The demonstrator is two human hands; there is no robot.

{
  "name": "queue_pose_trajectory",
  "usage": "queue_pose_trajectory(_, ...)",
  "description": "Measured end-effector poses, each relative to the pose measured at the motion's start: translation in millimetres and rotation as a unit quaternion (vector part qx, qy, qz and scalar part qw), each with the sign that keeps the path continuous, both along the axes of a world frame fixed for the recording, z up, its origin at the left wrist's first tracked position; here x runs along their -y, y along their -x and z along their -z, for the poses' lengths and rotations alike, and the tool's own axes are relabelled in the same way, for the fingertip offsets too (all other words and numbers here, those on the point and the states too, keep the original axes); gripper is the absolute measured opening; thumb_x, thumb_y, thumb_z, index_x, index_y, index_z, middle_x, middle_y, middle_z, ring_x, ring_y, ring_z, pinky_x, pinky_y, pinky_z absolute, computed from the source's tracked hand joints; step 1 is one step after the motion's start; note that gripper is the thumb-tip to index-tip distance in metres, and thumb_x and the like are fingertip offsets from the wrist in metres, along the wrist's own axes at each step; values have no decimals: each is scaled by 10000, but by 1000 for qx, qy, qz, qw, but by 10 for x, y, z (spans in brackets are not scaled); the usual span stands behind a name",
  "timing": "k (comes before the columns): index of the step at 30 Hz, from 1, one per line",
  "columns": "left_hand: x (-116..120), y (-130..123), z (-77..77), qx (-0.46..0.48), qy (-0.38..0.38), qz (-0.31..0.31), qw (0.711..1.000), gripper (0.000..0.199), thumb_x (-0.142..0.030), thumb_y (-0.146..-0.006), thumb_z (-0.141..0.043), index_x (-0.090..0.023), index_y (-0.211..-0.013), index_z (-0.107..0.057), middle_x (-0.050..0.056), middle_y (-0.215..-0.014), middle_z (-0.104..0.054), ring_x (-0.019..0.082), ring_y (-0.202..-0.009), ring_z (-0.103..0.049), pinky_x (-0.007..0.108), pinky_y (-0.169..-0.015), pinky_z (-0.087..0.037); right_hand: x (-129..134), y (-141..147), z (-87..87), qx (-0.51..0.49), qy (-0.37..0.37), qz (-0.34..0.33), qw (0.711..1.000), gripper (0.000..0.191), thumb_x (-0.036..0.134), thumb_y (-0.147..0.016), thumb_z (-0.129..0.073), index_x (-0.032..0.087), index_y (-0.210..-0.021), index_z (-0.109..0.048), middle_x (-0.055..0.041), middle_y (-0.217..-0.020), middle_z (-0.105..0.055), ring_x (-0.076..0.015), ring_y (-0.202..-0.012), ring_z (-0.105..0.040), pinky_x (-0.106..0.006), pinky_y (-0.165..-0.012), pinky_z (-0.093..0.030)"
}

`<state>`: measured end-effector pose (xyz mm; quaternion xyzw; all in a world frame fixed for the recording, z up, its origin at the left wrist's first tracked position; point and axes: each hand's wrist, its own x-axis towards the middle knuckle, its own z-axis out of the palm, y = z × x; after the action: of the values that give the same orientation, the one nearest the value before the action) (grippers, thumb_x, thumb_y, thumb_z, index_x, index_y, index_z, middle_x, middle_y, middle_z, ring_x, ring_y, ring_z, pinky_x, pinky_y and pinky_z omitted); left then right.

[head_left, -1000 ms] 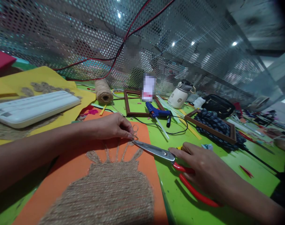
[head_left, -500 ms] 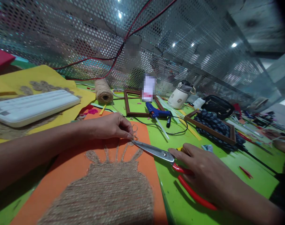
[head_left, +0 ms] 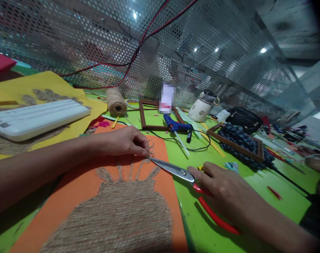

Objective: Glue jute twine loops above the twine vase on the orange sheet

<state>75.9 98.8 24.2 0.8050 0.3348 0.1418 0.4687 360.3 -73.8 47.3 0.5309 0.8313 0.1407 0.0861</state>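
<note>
Through the head camera I see my left hand (head_left: pixel 126 141) with thumb and finger pressed together, pinching small twine loops (head_left: pixel 151 144) near the top edge of an orange sheet (head_left: pixel 78 191). My right hand (head_left: pixel 223 184) is curled around the red handles of the scissors (head_left: pixel 172 169). The blades look nearly together and point left, their tips right by my left fingertips; I cannot tell whether they touch the twine.

Below the loops, on the same sheet, lies a vase shape (head_left: pixel 120 218) covered in rows of twine, with stalks and leaf-like loops fanning up from its top. The sheet lies on a green table (head_left: pixel 202 233).

Beyond my left hand, a spool of twine (head_left: pixel 116 102) lies on its side. A brown frame (head_left: pixel 141 116) is to its right, with a blue glue gun (head_left: pixel 175 125) at its near corner. Farther right stands a white bottle (head_left: pixel 200 109).
</note>
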Motion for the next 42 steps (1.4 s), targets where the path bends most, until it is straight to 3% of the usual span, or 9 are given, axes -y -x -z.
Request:
queue_pose_trajectory(12,-92,27,4,-3,25,23,999,271,-428,-739,-742,-164,-791,-772,64,-776,-743,186,-722,-641,289,-649,-452,-14,34,-19,24,-42,-55,997,285,47,-863,-516,173,-1083,-646,-58,-739,-629,-193,-582,-516,-349,-567,-127)
queue_pose_trajectory(17,-88,21,13,6,21,30,999,264,-427,-747,-743,-169,-802,-770,63,-790,-746,200,-756,-658,298,-677,-469,-17,53,-60,31,-42,-69,996,206,105,-878,-550,170,-1046,-648,-65,-723,-645,-219,-587,-552,-352,-566,-132)
queue_pose_trajectory(26,-61,8,46,33,15,16,999,242,-417,-748,-749,-179,-777,-775,21,-701,-715,138,-648,-585,250,-595,-411,0,34,22,1,-35,-4,999,346,162,-830,-609,176,-1175,-637,-93,-863,-655,-211,-670,-566,-315,-592,-205)
queue_pose_trajectory(33,-71,9,13,25,14,22,999,237,-394,-745,-756,-162,-787,-787,48,-754,-740,163,-682,-628,264,-611,-450,-17,5,79,-19,1,15,1000,372,133,-823,-608,195,-1190,-629,-71,-876,-654,-197,-660,-557,-310,-577,-176)
queue_pose_trajectory(42,-110,26,32,13,-2,34,999,234,-398,-745,-735,-177,-797,-793,62,-803,-762,197,-758,-682,292,-691,-507,-44,59,51,15,-61,-55,996,266,64,-787,-589,178,-1019,-652,-57,-738,-658,-220,-608,-573,-347,-558,-155)
